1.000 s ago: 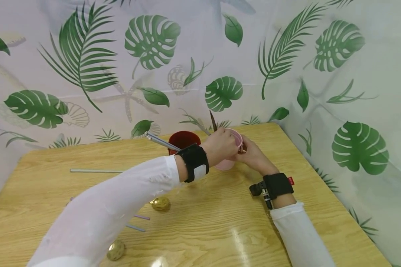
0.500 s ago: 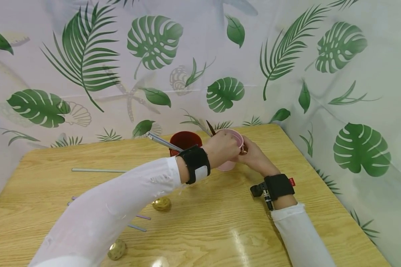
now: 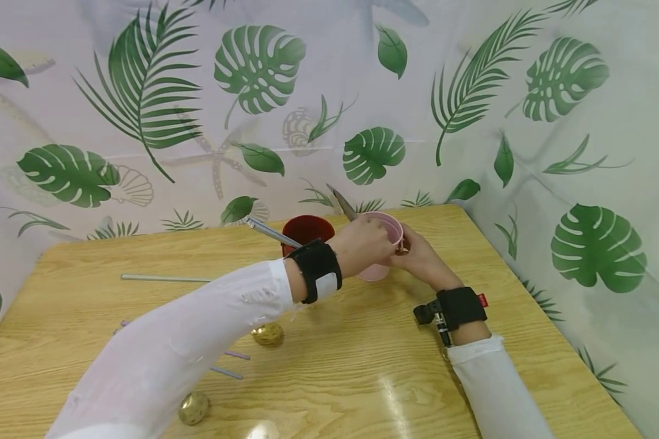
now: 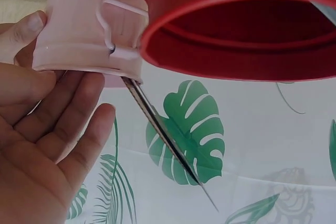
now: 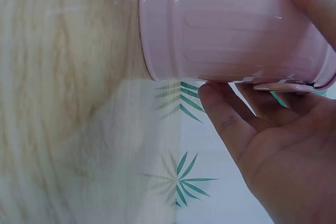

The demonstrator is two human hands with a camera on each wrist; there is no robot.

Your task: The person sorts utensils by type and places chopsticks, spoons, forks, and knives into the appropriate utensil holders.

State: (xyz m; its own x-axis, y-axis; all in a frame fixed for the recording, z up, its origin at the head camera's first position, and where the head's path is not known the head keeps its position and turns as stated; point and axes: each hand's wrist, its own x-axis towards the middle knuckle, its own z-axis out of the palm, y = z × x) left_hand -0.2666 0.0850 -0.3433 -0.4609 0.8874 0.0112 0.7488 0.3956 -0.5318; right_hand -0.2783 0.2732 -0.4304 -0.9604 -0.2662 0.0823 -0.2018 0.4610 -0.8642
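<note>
A small pink pail point(image 3: 374, 273) stands near the back of the table. My right hand point(image 3: 423, 262) grips it from the right; in the right wrist view the thumb lies along one side and the fingers along the other. My left hand point(image 3: 362, 245) reaches over the mouth, fingers bent in past the rim. In the left wrist view its fingertips point(image 4: 92, 85) pass inside and are hidden; I cannot tell if they hold something. A slim, pointed, blade-like metal piece point(image 4: 168, 140) juts from the pail's mouth, leaning left beside the left hand.
A red pail point(image 3: 307, 228) stands left of the pink one, with silvery rods point(image 3: 269, 231) sticking out leftwards. A long pale rod point(image 3: 162, 278), a purple stick point(image 3: 237, 355), a blue stick point(image 3: 227, 372) and two gold lumps point(image 3: 268, 334) lie on the table. Leaf-printed cloth hangs behind and right.
The pointed metal piece has tipped from nearly upright to leaning left, and more of it shows than half a second ago. Both hands keep about the same places at the pail.
</note>
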